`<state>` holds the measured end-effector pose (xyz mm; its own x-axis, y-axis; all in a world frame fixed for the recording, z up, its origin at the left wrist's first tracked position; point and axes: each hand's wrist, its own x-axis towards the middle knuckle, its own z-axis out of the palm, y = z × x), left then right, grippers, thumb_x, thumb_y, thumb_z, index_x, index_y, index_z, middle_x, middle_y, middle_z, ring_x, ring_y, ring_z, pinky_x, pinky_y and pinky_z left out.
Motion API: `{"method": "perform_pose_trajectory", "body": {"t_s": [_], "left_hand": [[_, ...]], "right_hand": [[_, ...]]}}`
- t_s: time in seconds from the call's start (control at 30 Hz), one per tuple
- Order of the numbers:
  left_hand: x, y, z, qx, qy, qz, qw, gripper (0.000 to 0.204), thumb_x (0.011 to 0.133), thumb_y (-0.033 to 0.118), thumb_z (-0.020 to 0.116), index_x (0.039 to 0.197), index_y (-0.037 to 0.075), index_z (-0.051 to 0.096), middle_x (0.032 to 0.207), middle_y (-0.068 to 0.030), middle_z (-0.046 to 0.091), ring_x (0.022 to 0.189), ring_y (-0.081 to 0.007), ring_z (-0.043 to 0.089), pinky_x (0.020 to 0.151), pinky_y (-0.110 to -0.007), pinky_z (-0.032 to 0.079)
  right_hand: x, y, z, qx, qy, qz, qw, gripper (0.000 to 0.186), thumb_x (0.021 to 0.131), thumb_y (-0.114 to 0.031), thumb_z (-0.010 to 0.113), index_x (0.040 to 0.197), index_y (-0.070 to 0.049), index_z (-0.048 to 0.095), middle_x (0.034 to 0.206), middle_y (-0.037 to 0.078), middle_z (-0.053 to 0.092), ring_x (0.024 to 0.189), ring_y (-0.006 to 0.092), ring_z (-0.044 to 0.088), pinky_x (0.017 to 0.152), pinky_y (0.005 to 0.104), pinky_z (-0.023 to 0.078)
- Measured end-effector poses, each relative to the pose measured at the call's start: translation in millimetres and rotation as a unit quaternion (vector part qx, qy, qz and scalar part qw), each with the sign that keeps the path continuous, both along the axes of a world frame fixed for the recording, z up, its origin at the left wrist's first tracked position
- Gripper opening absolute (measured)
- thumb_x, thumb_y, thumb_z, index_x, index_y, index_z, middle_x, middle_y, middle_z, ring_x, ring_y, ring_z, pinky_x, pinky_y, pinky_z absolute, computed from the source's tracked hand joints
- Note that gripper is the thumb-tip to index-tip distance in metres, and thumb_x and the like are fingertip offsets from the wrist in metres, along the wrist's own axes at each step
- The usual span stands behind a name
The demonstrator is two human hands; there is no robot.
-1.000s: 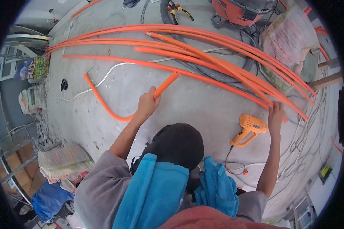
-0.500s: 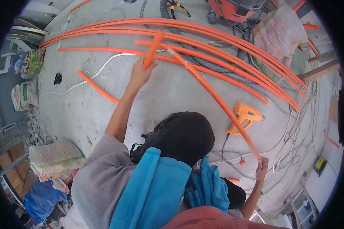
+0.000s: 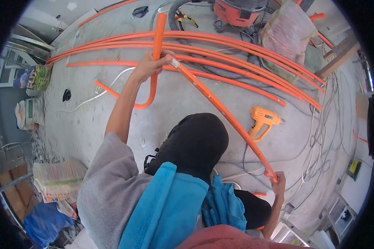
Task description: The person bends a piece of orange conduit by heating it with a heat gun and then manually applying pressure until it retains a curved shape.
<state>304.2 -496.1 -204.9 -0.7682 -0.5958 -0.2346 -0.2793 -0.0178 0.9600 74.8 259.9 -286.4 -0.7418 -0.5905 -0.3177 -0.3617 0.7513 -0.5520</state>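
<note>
My left hand (image 3: 149, 65) is wrapped round the upright leg of a bent orange pipe (image 3: 158, 35). Below the hand, the pipe curves into a hook whose short end shows left of my forearm. My right hand (image 3: 278, 182), lower right, grips the near end of a straight orange pipe (image 3: 220, 108) that slants up to the left. That pipe's far end, with a pale label, meets the fingers of my left hand; whether they also hold it, I cannot tell. An orange heat gun (image 3: 262, 123) lies on the floor right of the straight pipe.
Several long orange pipes (image 3: 237, 50) stretch across the floor ahead. Beyond them are yellow-and-black pliers (image 3: 187, 20) and a red vacuum cleaner (image 3: 239, 14). Cables (image 3: 316, 145) tangle at the right. Sacks (image 3: 58, 180) and a blue bag (image 3: 47, 222) lie at the left.
The bent pipe has turned more upright, and its hooked bottom now shows beside my left forearm. The straight pipe's far end has come against my left hand. The view has shifted slightly.
</note>
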Motion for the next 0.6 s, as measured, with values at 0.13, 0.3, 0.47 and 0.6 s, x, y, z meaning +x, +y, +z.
{"method": "perform_pose_trajectory", "body": {"t_s": [0.13, 0.3, 0.47, 0.6], "left_hand": [[-18.6, 23.8, 46.4, -0.025, 0.046, -0.018, 0.998, 0.032, 0.092, 0.025, 0.079, 0.112, 0.002, 0.072, 0.078, 0.0006, 0.063, 0.053, -0.0053, 0.045, 0.048, -0.024, 0.036], [-32.3, 67.3, 97.2, -0.052, 0.081, -0.008, 0.995, 0.029, 0.090, 0.021, 0.080, 0.109, 0.000, 0.072, 0.080, -0.0008, 0.065, 0.053, -0.0053, 0.047, 0.048, -0.023, 0.040], [-42.2, 112.2, 124.3, -0.081, 0.111, -0.021, 0.990, 0.026, 0.093, 0.020, 0.078, 0.107, -0.001, 0.071, 0.080, -0.0018, 0.065, 0.053, -0.0055, 0.049, 0.048, -0.023, 0.041], [-40.2, 125.6, 151.1, -0.165, 0.105, 0.020, 0.980, 0.024, 0.098, 0.025, 0.070, 0.107, 0.003, 0.069, 0.076, 0.0013, 0.060, 0.056, -0.0040, 0.048, 0.049, -0.023, 0.039]], "right_hand": [[-13.4, -56.5, 5.5, 0.062, -0.144, -0.010, 0.988, 0.034, 0.081, -0.019, 0.085, 0.103, -0.001, 0.065, 0.084, 0.010, 0.063, 0.075, 0.0230, 0.061, 0.070, 0.0379, 0.049], [-9.5, -190.1, 61.5, -0.010, -0.162, 0.156, 0.974, 0.040, 0.089, -0.027, 0.078, 0.118, -0.003, 0.064, 0.084, 0.009, 0.065, 0.072, 0.0219, 0.060, 0.072, 0.0370, 0.051], [23.2, -263.2, 75.1, -0.164, -0.212, 0.176, 0.947, 0.043, 0.102, -0.028, 0.062, 0.139, -0.006, 0.056, 0.083, 0.009, 0.061, 0.077, 0.0220, 0.059, 0.076, 0.0362, 0.051], [30.8, -256.6, 126.2, -0.172, -0.159, 0.147, 0.961, 0.040, 0.108, -0.024, 0.051, 0.144, -0.008, 0.054, 0.086, 0.007, 0.061, 0.078, 0.0160, 0.057, 0.075, 0.0327, 0.049]]}}
